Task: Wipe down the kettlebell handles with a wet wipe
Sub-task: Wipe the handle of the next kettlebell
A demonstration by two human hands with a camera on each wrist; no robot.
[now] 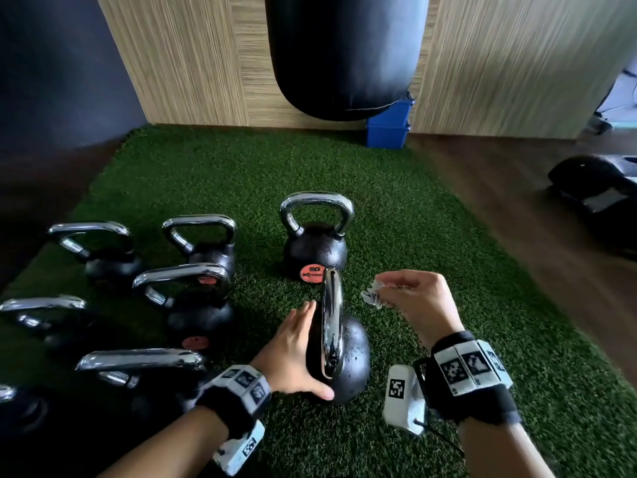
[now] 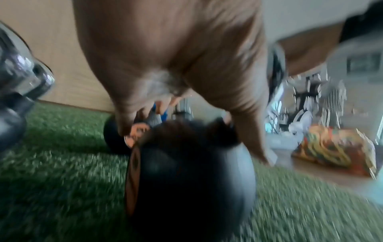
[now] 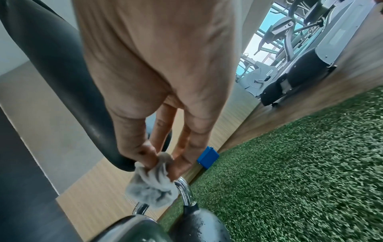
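Black cast-iron kettlebell with chrome handle (image 1: 339, 353): stands on the green artificial-turf mat (image 1: 213, 174), nearest the person, its handle edge-on in the head view. Water droplets speckle the black body.

Left hand (image 1: 296, 353): fingers straight, palm laid flat against the left side of the kettlebell body, thumb reaching round the near side. It grips nothing.

Right hand (image 1: 413, 298): held just beside the handle on its right, apart from it in the head view. Thumb and fingertips pinch a crumpled white wet wipe (image 3: 152, 186), which hangs below the fingers; in the right wrist view the wipe lies level with the top of a chrome handle, and contact cannot be told.

Second black kettlebell with chrome handle and red round label (image 1: 315, 236): upright on the mat, just beyond the first.

Further black kettlebells with chrome handles (image 1: 196, 294): grouped in rows on the mat's left side.

Black hanging punching bag (image 1: 344, 53): above the far edge of the mat, before a light wood-grain wall (image 1: 179, 56).

Blue plastic box (image 1: 387, 127): on the floor at the wall, behind the bag.
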